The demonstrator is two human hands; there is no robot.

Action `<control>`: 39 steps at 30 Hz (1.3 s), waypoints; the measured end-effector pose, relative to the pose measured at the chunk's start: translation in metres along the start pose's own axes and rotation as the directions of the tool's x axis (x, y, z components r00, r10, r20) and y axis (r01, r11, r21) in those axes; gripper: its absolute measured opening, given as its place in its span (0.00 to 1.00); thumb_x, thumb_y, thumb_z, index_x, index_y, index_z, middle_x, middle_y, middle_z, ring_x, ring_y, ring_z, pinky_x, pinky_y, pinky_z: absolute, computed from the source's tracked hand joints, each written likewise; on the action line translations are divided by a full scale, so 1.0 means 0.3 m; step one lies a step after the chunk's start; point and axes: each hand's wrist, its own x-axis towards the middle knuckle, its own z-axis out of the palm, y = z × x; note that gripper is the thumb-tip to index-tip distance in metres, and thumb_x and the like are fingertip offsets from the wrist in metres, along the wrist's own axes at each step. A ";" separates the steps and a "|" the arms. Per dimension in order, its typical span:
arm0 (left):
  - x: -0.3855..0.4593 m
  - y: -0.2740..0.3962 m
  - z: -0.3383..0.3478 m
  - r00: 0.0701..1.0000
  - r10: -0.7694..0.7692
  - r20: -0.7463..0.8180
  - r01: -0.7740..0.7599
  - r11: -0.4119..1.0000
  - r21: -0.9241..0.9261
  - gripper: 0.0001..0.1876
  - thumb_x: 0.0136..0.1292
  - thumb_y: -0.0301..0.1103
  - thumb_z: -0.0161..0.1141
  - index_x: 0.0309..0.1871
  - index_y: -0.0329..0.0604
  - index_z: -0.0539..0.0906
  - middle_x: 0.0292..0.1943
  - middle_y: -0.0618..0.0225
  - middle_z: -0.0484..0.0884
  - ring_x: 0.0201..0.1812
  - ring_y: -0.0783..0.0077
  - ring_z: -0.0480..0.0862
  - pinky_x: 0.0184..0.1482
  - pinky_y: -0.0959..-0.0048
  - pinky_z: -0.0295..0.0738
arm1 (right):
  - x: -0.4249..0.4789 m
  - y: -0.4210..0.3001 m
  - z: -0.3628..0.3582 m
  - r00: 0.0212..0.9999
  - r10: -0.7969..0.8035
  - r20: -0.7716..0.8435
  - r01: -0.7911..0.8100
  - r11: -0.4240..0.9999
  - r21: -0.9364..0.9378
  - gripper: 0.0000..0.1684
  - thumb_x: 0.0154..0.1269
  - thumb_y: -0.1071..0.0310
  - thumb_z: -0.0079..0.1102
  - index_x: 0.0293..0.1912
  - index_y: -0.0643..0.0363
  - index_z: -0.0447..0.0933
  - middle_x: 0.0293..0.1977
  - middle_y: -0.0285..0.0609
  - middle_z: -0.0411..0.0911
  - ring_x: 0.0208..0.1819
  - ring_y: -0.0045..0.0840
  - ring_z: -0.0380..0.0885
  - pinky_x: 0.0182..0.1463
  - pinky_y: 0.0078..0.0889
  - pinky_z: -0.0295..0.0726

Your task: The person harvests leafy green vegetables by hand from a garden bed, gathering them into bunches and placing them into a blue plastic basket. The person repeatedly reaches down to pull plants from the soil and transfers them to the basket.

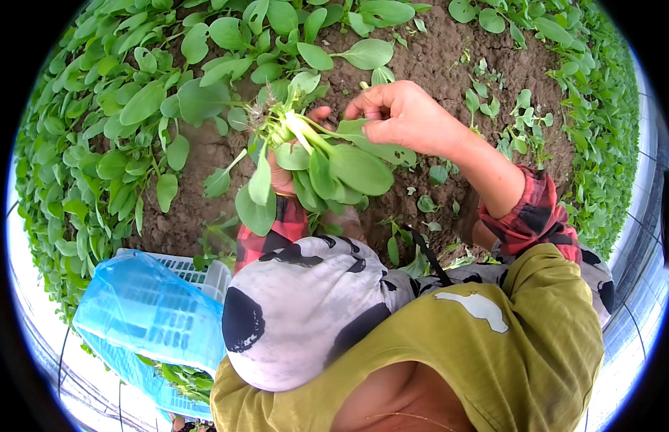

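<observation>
My left hand is closed around a bunch of leafy green plants, mostly hidden behind stems and leaves. Pale stems and thin, soil-flecked roots stick out at the bunch's upper left, while broad leaves hang to the right and below. My right hand is at the bunch's upper right, thumb and fingers bent close together over a leaf with small holes. Whether its fingertips pinch that leaf or a stem cannot be told.
Dense leafy plants grow at left and top, with another strip at right. Loose leaves and small plants lie on brown soil. A white plastic crate, partly under blue plastic film, stands at lower left; cut greens lie below it.
</observation>
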 end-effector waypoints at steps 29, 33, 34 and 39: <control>-0.102 0.023 -0.063 0.992 -0.108 0.066 0.093 0.977 0.191 0.24 0.52 0.39 0.64 0.51 0.45 0.69 0.30 0.73 0.69 0.34 0.72 0.70 0.43 0.68 0.65 | 0.227 0.211 -0.223 0.992 0.120 0.031 -0.054 0.643 -0.764 0.18 0.58 0.58 0.53 0.34 0.66 0.78 0.29 0.53 0.80 0.34 0.42 0.80 0.40 0.42 0.79; -0.144 0.074 -0.051 0.997 0.083 0.001 -0.082 0.979 0.185 0.24 0.55 0.41 0.64 0.51 0.45 0.68 0.32 0.74 0.67 0.35 0.74 0.69 0.45 0.69 0.64 | 0.499 0.189 -0.064 0.821 0.562 0.099 -0.430 0.496 0.754 0.48 0.65 0.33 0.37 0.58 0.75 0.58 0.51 0.70 0.68 0.50 0.63 0.71 0.54 0.60 0.72; -0.156 0.090 -0.053 0.993 0.120 -0.015 -0.114 0.973 0.200 0.24 0.56 0.42 0.64 0.51 0.45 0.67 0.32 0.74 0.66 0.35 0.75 0.68 0.45 0.70 0.63 | 0.557 0.205 -0.020 0.826 0.526 0.203 -0.387 0.267 0.883 0.53 0.62 0.29 0.33 0.63 0.73 0.52 0.60 0.71 0.57 0.59 0.64 0.62 0.60 0.62 0.65; -0.215 0.132 -0.086 0.982 0.188 -0.020 -0.180 0.963 0.199 0.23 0.58 0.42 0.61 0.52 0.44 0.67 0.32 0.74 0.66 0.34 0.76 0.66 0.45 0.71 0.61 | 0.649 0.081 0.174 0.833 0.452 0.319 -0.259 -0.191 0.947 0.50 0.61 0.27 0.31 0.66 0.60 0.52 0.63 0.61 0.56 0.66 0.53 0.53 0.65 0.66 0.50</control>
